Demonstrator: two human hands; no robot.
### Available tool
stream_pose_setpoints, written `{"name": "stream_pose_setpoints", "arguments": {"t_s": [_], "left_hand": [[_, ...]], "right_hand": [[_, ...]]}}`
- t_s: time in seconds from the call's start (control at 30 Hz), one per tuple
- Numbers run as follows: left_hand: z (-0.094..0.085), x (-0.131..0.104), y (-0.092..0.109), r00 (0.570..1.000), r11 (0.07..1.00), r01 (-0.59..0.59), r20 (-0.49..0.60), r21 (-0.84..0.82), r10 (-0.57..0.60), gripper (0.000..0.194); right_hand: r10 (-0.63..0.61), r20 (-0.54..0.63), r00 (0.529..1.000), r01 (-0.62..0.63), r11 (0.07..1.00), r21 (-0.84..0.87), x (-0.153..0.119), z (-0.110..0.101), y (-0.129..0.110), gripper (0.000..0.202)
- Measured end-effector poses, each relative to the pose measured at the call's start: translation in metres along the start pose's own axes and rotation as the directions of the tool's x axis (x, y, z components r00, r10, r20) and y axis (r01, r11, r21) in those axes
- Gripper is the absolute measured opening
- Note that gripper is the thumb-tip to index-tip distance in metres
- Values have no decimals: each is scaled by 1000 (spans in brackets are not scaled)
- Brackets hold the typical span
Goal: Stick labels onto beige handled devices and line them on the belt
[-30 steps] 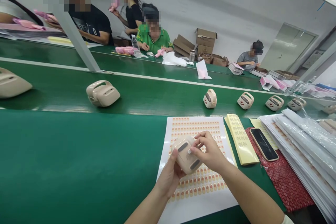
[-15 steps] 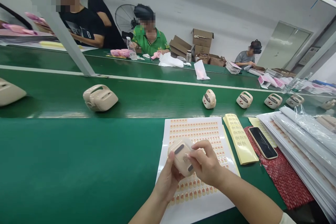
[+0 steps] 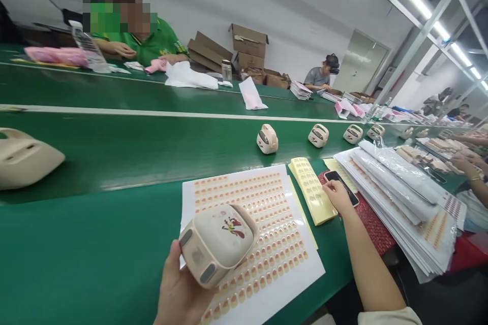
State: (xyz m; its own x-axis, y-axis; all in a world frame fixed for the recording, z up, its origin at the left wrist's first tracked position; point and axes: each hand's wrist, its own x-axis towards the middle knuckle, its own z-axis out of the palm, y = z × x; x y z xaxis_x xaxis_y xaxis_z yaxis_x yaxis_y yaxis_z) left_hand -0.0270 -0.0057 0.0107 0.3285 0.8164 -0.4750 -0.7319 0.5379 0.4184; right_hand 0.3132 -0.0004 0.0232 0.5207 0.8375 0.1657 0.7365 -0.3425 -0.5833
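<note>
My left hand point(image 3: 183, 284) grips a small cream appliance with a carry handle point(image 3: 219, 238) from below, tilted over the sticker sheet. A red floral print is on its pale face; two grey pads and a faint square mark show on its end. That sheet point(image 3: 244, 284) is white, with rows of small orange-and-yellow oval stickers. My right hand point(image 3: 336, 196) is over the edge between a yellow strip of labels point(image 3: 312, 190) and a black phone point(image 3: 343, 189). Its fingers are drawn together; whatever they may hold is too small to make out.
Several similar cream appliances point(image 3: 318, 135) stand along the green belt point(image 3: 171, 147), one large at the left point(image 3: 28, 160). Stacked sheets in plastic point(image 3: 400, 188) lie at the right beside red bubble wrap point(image 3: 375, 228). A person in green point(image 3: 160, 35) sits across.
My right hand has left the appliance and moved right to the label strip and phone. The appliance is turned, now showing its printed face. The camera view has swung right.
</note>
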Motion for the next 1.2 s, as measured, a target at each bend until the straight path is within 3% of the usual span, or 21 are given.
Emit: {"name": "stream_pose_setpoints", "arguments": {"t_s": [0.13,0.23,0.37,0.47,0.57,0.67,0.77,0.9,1.03,1.2], "left_hand": [[-7,3,-3,997,998,-57,50,17,56,64],[-14,6,-7,986,990,-141,97,32,137,70],[-22,12,-11,970,976,-214,129,40,208,76],[-23,17,-11,951,960,-279,143,10,274,75],[-23,21,-8,926,947,-311,200,-78,321,71],[-24,24,-2,893,942,-286,308,-176,329,57],[-25,27,2,870,956,-225,402,-189,285,49],[-25,34,2,866,962,-156,437,-222,241,50],[-26,42,0,839,943,-140,469,-301,274,46],[-33,52,0,749,904,-197,537,-378,388,38]], "right_hand": [[8,31,999,-4,990,-138,-2,11,-1,11],[-32,35,999,39,973,-230,-7,9,-11,10],[-174,-30,984,149,908,-392,-9,9,-39,6],[-410,37,911,391,832,-394,-8,32,-80,14],[-589,226,776,629,750,-204,-4,74,-129,22],[-631,304,714,687,714,-131,6,116,-168,30],[-639,306,706,693,713,-107,18,146,-186,27],[-658,298,691,700,712,-53,28,166,-185,12],[-675,248,695,691,722,29,28,173,-179,15],[-638,171,751,613,769,181,22,166,-179,17]]}}
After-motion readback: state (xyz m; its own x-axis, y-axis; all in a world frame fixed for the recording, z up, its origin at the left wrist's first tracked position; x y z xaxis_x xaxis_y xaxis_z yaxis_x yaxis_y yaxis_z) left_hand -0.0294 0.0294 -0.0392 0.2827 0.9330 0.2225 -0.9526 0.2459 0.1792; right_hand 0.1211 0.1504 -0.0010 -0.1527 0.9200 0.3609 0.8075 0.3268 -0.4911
